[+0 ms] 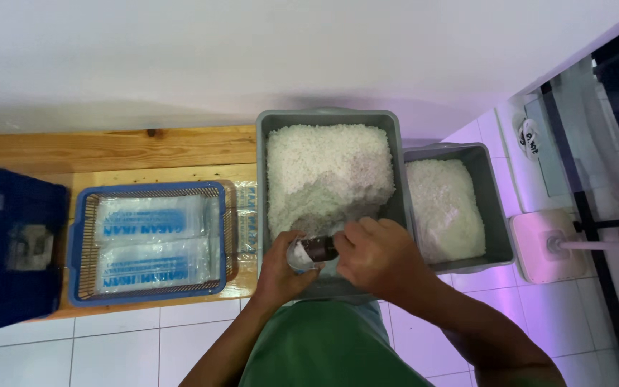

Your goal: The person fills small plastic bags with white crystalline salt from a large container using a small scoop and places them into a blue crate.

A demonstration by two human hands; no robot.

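Note:
A grey tub (394,136) heaped with white grains stands in front of me. Over its near edge my left hand (281,269) holds a small clear bag (301,254) by its mouth. My right hand (377,258) grips a dark scoop-like object (318,249) that points into the bag's opening. Both hands touch at the bag. My green shirt fills the bottom of the view.
A second grey tub (492,193) of white grains stands to the right. Left on a wooden bench (109,150) is a blue basket (74,236) with filled printed bags, and a dark blue crate (8,251) at the far left. White tiled floor lies below; a fan base (546,247) stands right.

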